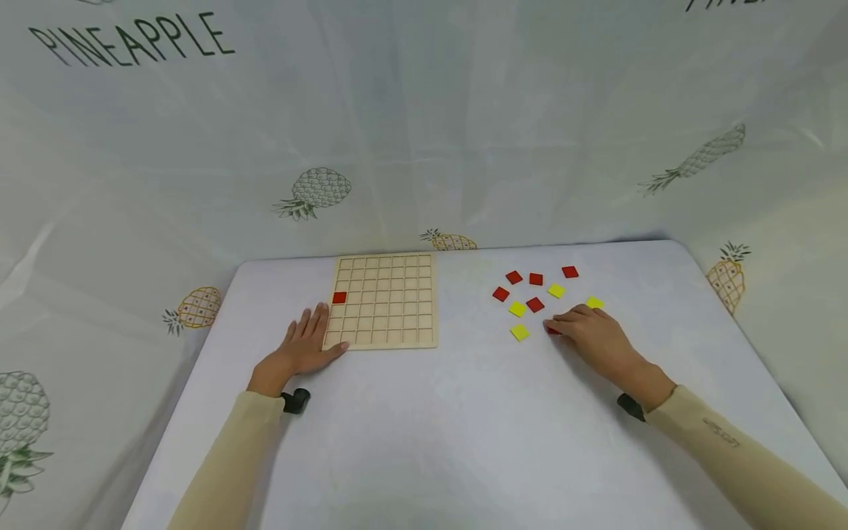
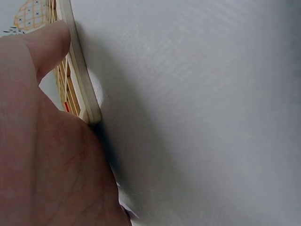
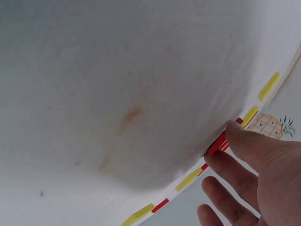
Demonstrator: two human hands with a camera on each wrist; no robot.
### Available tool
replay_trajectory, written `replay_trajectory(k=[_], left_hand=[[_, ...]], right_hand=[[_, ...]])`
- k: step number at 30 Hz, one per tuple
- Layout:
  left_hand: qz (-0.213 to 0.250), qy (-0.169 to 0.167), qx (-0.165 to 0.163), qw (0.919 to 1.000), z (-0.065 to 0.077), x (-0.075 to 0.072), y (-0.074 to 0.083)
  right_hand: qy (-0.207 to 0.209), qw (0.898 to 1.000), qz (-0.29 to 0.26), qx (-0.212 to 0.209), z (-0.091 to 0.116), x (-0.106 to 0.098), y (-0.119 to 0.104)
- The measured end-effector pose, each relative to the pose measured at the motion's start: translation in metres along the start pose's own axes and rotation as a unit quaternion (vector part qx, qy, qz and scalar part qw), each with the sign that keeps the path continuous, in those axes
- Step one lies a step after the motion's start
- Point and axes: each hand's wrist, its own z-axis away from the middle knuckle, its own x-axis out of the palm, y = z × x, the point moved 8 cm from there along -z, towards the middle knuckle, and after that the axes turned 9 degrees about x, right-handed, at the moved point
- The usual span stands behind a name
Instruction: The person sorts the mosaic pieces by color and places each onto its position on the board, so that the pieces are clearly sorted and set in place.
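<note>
A wooden grid board (image 1: 384, 320) lies on the table, with one red square tile (image 1: 339, 297) in a cell of its left column. My left hand (image 1: 306, 344) rests flat at the board's lower left corner, fingers along the left edge and thumb over the near edge. In the left wrist view the thumb touches the board's rim (image 2: 84, 89). To the right, my right hand (image 1: 592, 340) pinches a red tile (image 3: 217, 142) between thumb and index finger, low at the tabletop. The hand partly hides that tile in the head view.
Loose red tiles (image 1: 535, 304) and yellow tiles (image 1: 520, 332) lie scattered between the board and my right hand, several of each colour. A yellow tile (image 1: 595, 302) sits just behind that hand. A pineapple-print sheet (image 1: 530, 147) hangs behind the white table (image 1: 464, 442).
</note>
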Motion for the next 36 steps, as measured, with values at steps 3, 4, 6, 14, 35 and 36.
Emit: replay_trajectory(k=[3, 4, 6, 14, 35, 36], left_hand=[[0.004, -0.001, 0.003, 1.0, 0.001, -0.001, 0.001], [0.005, -0.001, 0.004, 1.0, 0.001, -0.002, 0.002], [0.005, -0.002, 0.005, 1.0, 0.001, -0.002, 0.002], [0.001, 0.001, 0.007, 1.0, 0.0, -0.001, 0.0], [0.003, 0.006, 0.007, 1.0, -0.001, -0.001, 0.0], [0.001, 0.005, 0.006, 1.0, -0.001, 0.0, -0.001]], right_hand=[[0.009, 1.0, 0.001, 0.002, 0.0, -0.002, -0.003], [0.011, 1.0, 0.003, 0.002, -0.001, -0.003, -0.003], [0.015, 1.0, 0.007, -0.001, -0.001, -0.004, -0.005], [0.006, 1.0, 0.029, -0.009, -0.002, 0.0, -0.009], [0.049, 0.998, 0.016, -0.045, -0.013, -0.023, -0.023], [0.049, 0.997, 0.017, -0.05, -0.014, -0.024, -0.025]])
